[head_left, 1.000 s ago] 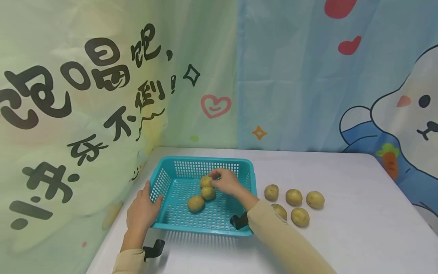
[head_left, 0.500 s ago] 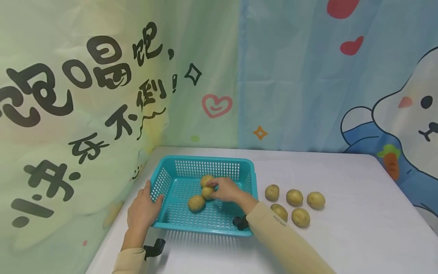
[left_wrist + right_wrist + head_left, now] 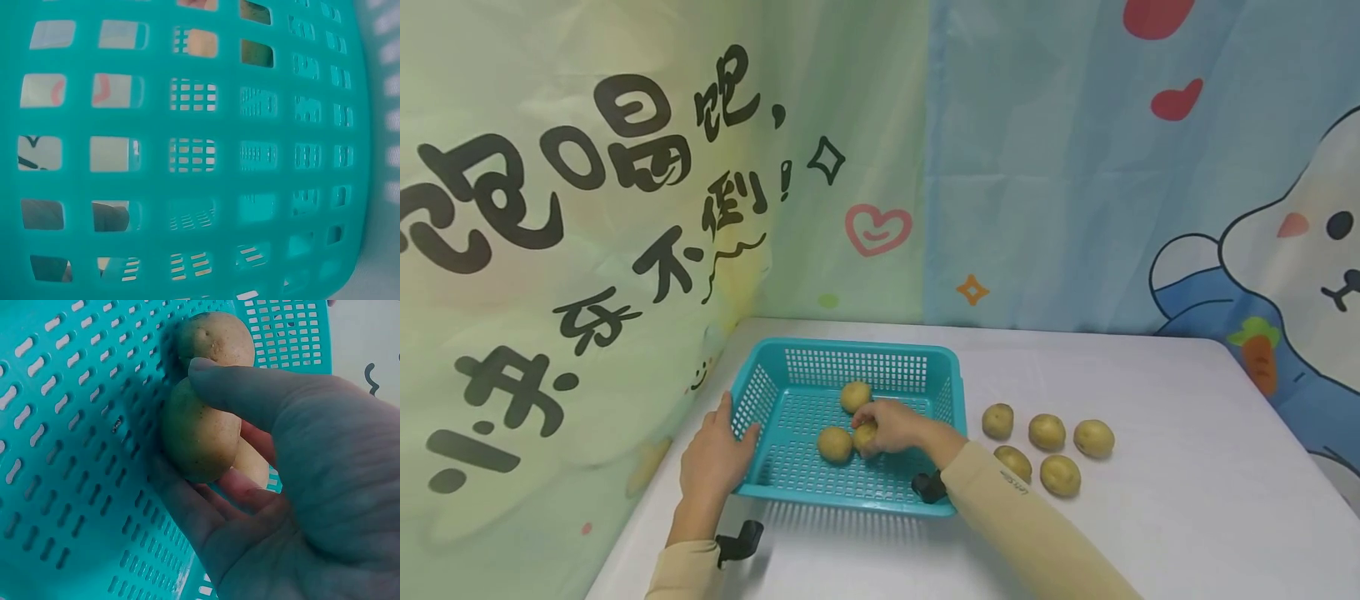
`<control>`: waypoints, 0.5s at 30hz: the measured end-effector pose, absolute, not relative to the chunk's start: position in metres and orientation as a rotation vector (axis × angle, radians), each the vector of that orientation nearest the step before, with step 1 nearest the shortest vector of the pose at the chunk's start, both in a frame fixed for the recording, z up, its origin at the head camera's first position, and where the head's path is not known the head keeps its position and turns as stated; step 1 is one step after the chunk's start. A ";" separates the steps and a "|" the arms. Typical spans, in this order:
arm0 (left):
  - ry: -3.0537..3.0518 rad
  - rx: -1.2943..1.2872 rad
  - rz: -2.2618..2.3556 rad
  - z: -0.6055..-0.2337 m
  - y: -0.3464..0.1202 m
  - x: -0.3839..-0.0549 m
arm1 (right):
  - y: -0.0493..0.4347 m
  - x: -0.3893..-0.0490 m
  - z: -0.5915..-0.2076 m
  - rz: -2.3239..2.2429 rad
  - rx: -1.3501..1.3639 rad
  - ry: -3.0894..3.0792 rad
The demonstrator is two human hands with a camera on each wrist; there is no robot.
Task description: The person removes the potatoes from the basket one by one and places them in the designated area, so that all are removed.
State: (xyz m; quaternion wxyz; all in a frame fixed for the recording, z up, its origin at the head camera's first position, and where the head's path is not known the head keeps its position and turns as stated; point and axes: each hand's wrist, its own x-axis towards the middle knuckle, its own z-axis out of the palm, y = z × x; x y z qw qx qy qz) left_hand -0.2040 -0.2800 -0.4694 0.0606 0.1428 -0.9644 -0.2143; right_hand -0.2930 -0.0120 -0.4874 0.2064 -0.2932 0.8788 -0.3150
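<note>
A smooth, white, broad worktop (image 3: 1195,475) carries everything, its visible far corners rounded at eleven and one o'clock. Toward ten o'clock on it stands a turquoise, rectangular, open-topped plastic basket (image 3: 793,429) with perforated walls and floor; its light-speckled shadow falls on the white surface at six o'clock. Just beside the basket, at three o'clock, five yellow-brown, rounded potatoes lie loose in two rows. The far row runs toward three o'clock: a first potato (image 3: 997,422), a second potato (image 3: 1047,432) and a third potato (image 3: 1093,438). Toward six o'clock lie a fourth potato (image 3: 1011,460), partly covered, and a fifth potato (image 3: 1060,476).
</note>
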 end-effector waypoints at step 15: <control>-2.910 0.432 -0.655 -0.470 -0.280 -0.202 | -0.010 -0.291 -0.482 -0.886 -0.795 2.509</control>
